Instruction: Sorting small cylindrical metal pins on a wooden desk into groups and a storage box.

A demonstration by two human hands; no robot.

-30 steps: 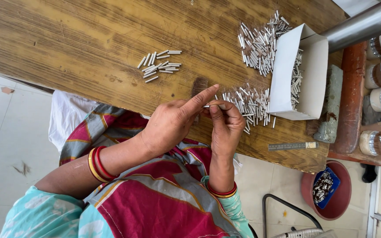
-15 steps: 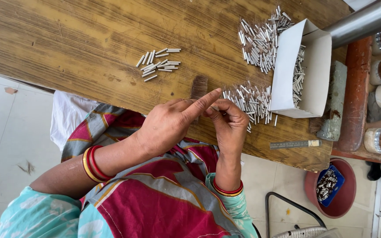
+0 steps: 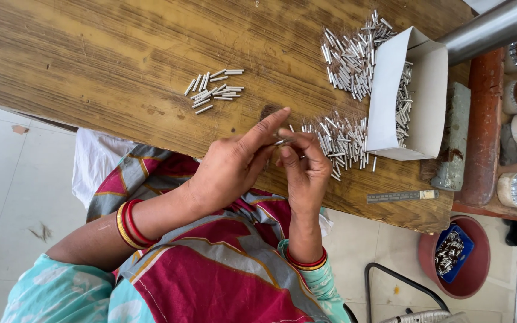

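Fingers: left hand [image 3: 228, 167] and right hand [image 3: 306, 170] pinch one small metal pin [image 3: 280, 142] between closed fingertips.
Place: table's [image 3: 91, 48] near edge, beside pin pile [image 3: 336, 140].
Tip: grip lightly, keeping the pin straight.

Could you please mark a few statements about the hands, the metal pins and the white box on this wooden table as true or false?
1. Both hands pinch a small silver metal pin between them. True: left hand and right hand meet on it.
2. The white cardboard box is empty. False: it holds silver pins.
3. A small separate group of pins lies left of the hands. True.
4. The metal ruler lies inside the box. False: it lies on the worn wooden table, near its edge.
5. The round red tub stands on the table. False: it is on the floor.
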